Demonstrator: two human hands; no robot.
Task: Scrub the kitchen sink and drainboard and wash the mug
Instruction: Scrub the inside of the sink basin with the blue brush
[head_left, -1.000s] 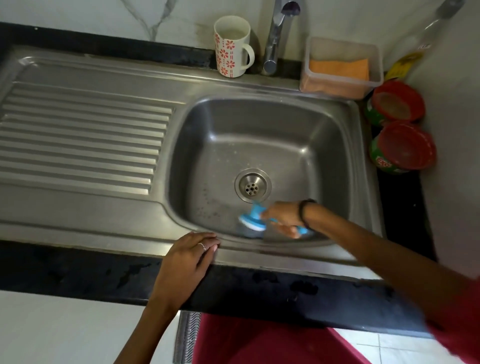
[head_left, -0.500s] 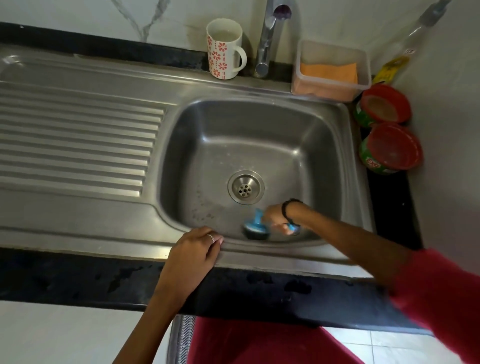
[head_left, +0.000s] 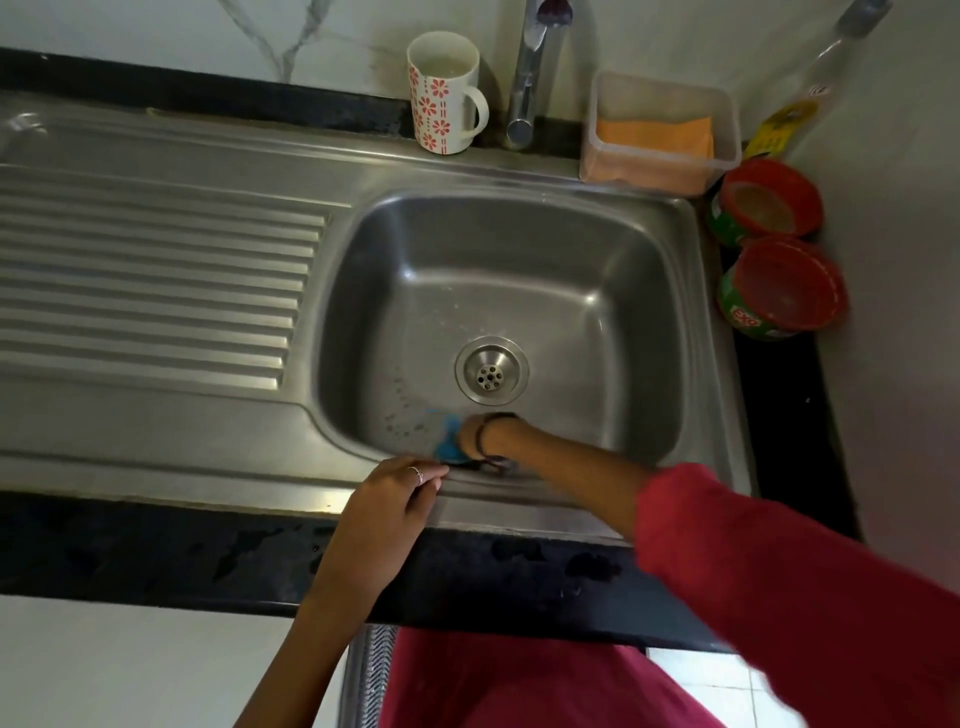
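The right hand (head_left: 480, 436) is down inside the sink (head_left: 519, 270), close to the near wall and just on the near side of the drain (head_left: 491, 370), with its fingers wrapped around a blue scrub brush (head_left: 448, 441) that is pressed low against the steel; the brush is blurred and partly hidden by the hand, so how much of it touches the sink floor cannot be told. A dark band sits at that wrist, and a red sleeve (head_left: 769, 571) covers the forearm behind it. The left hand (head_left: 387, 506) rests on the sink's near rim, to the left of the brush, fingers loosely bent and laid on the metal, holding nothing; a ring shows on one finger. The ridged drainboard (head_left: 150, 291) spreads to the left of the sink. Behind the sink stands the mug (head_left: 444, 93), white with red flowers, upright, just left of the tap (head_left: 530, 78). Right of the tap sits a clear tub (head_left: 660, 171) with an orange cloth (head_left: 654, 136) inside, and two red-lidded tins (head_left: 779, 260) stand beyond the sink's right edge.
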